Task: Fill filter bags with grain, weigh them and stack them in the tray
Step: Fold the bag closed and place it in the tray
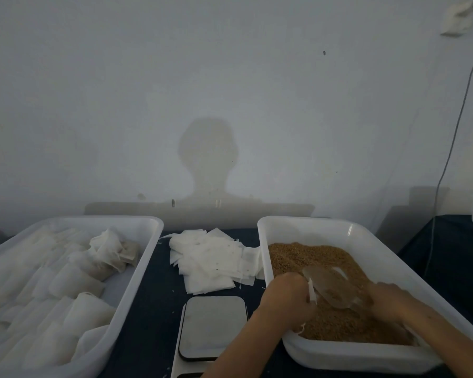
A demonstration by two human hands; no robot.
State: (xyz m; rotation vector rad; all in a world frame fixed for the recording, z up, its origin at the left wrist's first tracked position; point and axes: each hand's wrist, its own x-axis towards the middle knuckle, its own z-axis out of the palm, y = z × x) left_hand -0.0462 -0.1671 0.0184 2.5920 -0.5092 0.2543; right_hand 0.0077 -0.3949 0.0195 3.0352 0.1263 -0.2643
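Left hand (287, 291) pinches white filter bag (311, 291) open over brown grain (309, 257) so right hand's (388, 298) clear plastic scoop (331, 287), gripped, can pour in

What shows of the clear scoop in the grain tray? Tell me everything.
The clear scoop looks like thin see-through plastic, with a rounded bowl that catches a white glint. It lies low over the brown grain inside the right white tray. The right hand grips its near end; the left hand holds a white filter bag at its left edge. Its contents are unclear.
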